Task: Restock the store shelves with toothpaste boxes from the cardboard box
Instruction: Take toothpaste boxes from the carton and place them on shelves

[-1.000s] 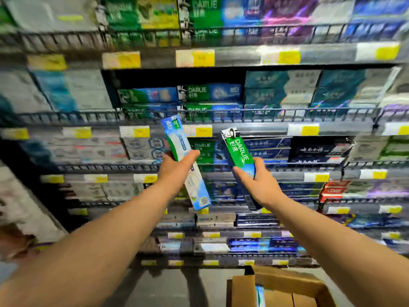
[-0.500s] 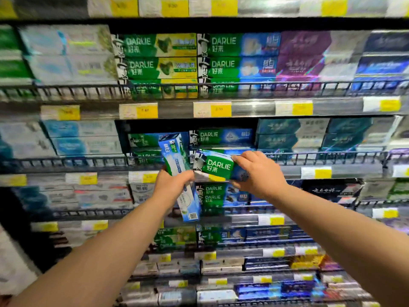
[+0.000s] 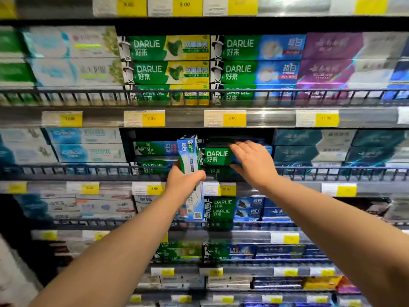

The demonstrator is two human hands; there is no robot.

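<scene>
My left hand [image 3: 184,181] grips a blue, white and green toothpaste box [image 3: 190,159] held upright in front of the middle shelf. My right hand [image 3: 252,161] holds a green and blue Darlie toothpaste box [image 3: 215,156] lying flat, its far end inside the shelf bay above the wire rail [image 3: 309,171]. Another Darlie box [image 3: 155,148] lies flat in the same bay, to the left. The cardboard box is out of view.
Shelves full of toothpaste boxes run above, below and to both sides, each with a wire front rail and yellow price tags [image 3: 234,118]. A dark gap [image 3: 221,135] shows above the boxes in the bay.
The view has tilted up, and the cardboard box has dropped out of sight. My right hand turned its Darlie box flat and pushed it into the shelf bay. My left hand rose with its box.
</scene>
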